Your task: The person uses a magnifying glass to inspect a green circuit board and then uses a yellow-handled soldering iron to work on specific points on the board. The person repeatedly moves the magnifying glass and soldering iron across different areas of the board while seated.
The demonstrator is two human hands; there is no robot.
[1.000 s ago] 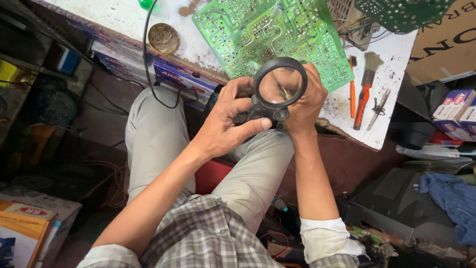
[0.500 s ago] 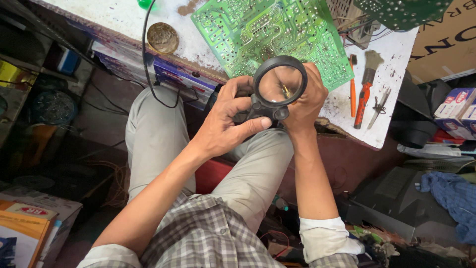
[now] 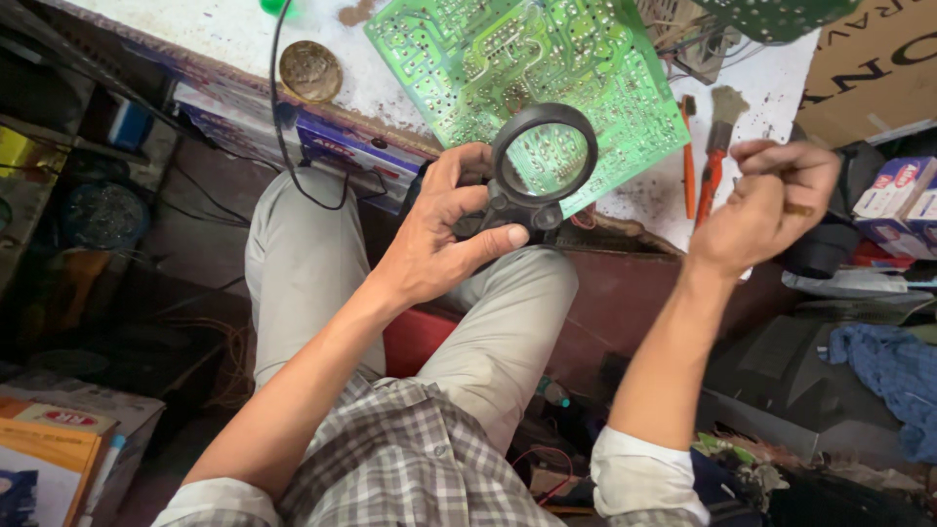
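Observation:
My left hand (image 3: 444, 239) grips a black-framed round magnifying glass (image 3: 543, 158) by its base, holding it over the near edge of a green circuit board (image 3: 508, 54) lying on the white workbench (image 3: 215, 34). My right hand (image 3: 771, 205) is off to the right, away from the magnifier, fingers curled around a small thin brownish object that I cannot identify. It hovers near an orange-handled brush (image 3: 717, 146) and an orange screwdriver (image 3: 689, 166) on the bench.
A round brass-coloured tin (image 3: 310, 70) and a black cable (image 3: 278, 117) lie at the bench's left. A cardboard box (image 3: 874, 68) stands at right, small boxes (image 3: 893, 190) and a blue cloth (image 3: 883, 371) below it. More boxes (image 3: 59, 449) sit at lower left.
My right hand has let go of the magnifying glass and moved right, toward the brush and screwdriver. My left hand still holds the magnifier over the board.

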